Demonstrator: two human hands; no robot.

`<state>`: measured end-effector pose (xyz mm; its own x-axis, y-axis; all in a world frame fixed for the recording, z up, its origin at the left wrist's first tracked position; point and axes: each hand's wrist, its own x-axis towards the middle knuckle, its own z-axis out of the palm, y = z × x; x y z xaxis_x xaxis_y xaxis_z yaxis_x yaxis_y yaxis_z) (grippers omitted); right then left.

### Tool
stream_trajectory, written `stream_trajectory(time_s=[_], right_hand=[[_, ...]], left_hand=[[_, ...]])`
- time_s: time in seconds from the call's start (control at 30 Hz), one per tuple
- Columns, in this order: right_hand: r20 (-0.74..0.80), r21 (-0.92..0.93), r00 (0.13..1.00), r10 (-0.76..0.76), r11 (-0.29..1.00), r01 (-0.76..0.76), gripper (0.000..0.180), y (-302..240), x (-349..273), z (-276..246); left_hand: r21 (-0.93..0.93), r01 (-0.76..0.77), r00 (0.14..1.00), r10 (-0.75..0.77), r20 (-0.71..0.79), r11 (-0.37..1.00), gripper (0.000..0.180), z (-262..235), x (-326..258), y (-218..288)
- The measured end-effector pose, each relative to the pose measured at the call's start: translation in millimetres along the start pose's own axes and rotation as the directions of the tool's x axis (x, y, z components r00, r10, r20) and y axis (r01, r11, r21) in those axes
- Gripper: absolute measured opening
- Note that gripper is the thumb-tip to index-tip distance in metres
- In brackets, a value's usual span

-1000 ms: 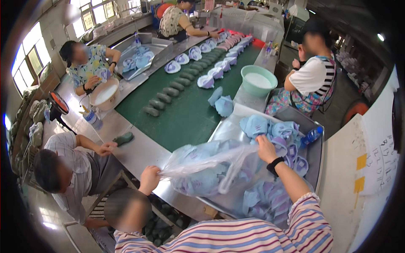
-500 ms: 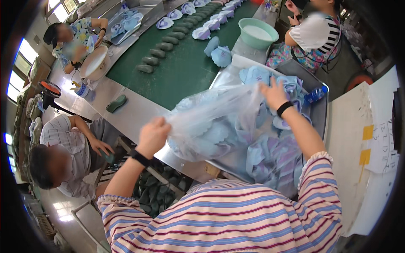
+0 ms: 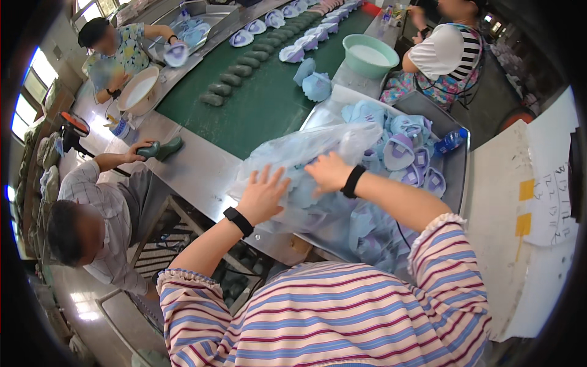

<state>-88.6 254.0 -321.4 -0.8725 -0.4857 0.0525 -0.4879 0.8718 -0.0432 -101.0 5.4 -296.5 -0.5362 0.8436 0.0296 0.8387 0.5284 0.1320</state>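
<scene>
A clear plastic bag (image 3: 333,137) of light-blue scalloped fabric pieces, which look like shoe uppers, lies before me, partly over the table edge and a metal tray (image 3: 460,162). My left hand (image 3: 263,199) rests on its near left side, fingers spread. At the bag's middle is my right hand (image 3: 331,174), fingers bent but apart, pointing left; nothing shows in its grip. Beneath the film, pieces are blurred. Beside the bag, loose blue pieces (image 3: 367,235) and lilac uppers (image 3: 399,151) fill the tray.
A green belt (image 3: 269,101) carries rows of grey-green shoe lasts (image 3: 231,79) and lilac uppers (image 3: 291,52). A green basin (image 3: 370,55) and a blue bottle (image 3: 451,140) stand to the right. Co-workers sit at left and far right; one person's hand (image 3: 139,151) holds a last.
Both hands have let go of the raised bag edge and come down onto the bag, closer together. The co-worker at left has lifted a last to the table.
</scene>
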Motion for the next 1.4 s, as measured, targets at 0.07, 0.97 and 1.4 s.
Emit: stream_trajectory(time_s=[0.07, 0.97, 1.4], right_hand=[[0.137, -0.061, 0.987, 0.079, 0.996, -0.072, 0.006, 1, -7, 18], [0.350, 0.472, 0.928, -0.127, 0.880, -0.058, 0.035, 42, -112, 39], [0.125, 0.330, 0.858, 0.499, 0.795, -0.510, 0.030, 53, -96, 63]], left_hand=[[0.155, 0.186, 0.961, -0.213, 0.178, 0.970, 0.081, 7, -1, -20], [-0.325, -0.336, 0.886, 0.414, 0.209, 0.884, 0.078, 38, 87, 68], [-0.634, -0.521, 0.586, 0.779, 0.221, 0.571, 0.074, 67, 189, 202]])
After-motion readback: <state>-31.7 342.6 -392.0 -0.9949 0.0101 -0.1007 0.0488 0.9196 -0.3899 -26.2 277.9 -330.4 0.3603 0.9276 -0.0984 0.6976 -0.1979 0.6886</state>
